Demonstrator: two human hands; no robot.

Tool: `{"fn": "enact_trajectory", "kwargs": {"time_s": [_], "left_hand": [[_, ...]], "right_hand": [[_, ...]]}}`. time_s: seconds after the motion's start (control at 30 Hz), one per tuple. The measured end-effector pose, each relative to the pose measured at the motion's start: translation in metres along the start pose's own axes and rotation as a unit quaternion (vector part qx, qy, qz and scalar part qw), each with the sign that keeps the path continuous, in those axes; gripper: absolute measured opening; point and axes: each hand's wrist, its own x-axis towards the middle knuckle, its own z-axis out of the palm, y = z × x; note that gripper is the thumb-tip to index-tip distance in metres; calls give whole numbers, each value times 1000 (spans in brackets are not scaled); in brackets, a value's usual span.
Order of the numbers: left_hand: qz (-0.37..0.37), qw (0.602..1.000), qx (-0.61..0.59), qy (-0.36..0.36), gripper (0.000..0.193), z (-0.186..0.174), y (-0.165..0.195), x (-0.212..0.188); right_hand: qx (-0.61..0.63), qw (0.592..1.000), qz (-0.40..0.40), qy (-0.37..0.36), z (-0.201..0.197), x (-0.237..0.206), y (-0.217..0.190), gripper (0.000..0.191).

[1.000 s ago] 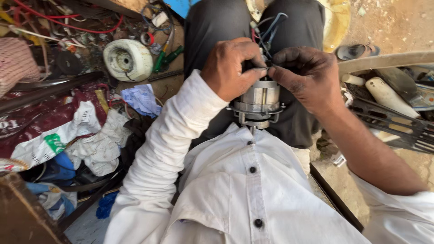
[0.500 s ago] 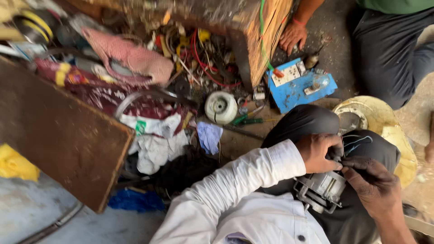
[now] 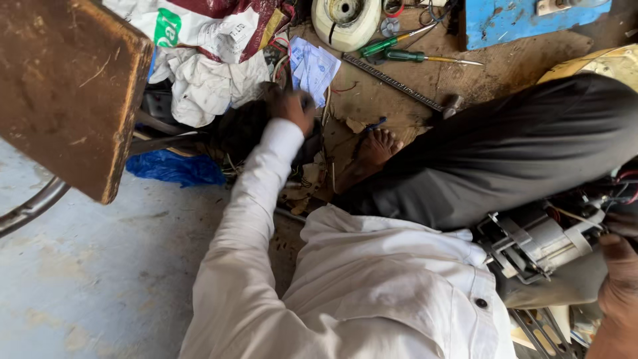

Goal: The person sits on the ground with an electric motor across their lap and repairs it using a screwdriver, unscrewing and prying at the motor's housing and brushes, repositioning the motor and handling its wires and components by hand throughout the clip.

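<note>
While the person sits on the floor (image 3: 100,279) in a white shirt and dark trousers, the left hand (image 3: 292,106) is stretched out to the clutter at the left, its fingers blurred, curled down among dark wires and scraps just beside a crumpled pale-blue paper (image 3: 314,66); whether they grip anything cannot be told. At the right edge, the right hand (image 3: 621,279) rests against the end of a grey metal electric motor (image 3: 538,242), which lies tilted on the lap against the dark trouser leg, with red and white wires at its far end; the fingers are mostly out of frame, so their hold cannot be judged. A bare foot (image 3: 372,153) lies on the dirt between hand and knee. Beyond it lie two green-handled screwdrivers (image 3: 399,52), a round cream housing (image 3: 345,20), white rags (image 3: 199,83) and a brown wooden board (image 3: 66,86).
</note>
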Motion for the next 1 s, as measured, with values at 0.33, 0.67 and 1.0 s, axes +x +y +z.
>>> {"fn": "enact_trajectory", "kwargs": {"time_s": [0.33, 0.67, 1.0], "left_hand": [[17, 955, 114, -273, 21, 89, 83, 0], [85, 885, 190, -415, 47, 110, 122, 5], [-128, 667, -692, -244, 45, 19, 136, 15]], "right_hand": [[-36, 998, -37, 24, 11, -6, -30, 12], [-211, 970, -111, 56, 57, 8, -71, 19], [-109, 980, -157, 57, 78, 6, -71, 16]]}}
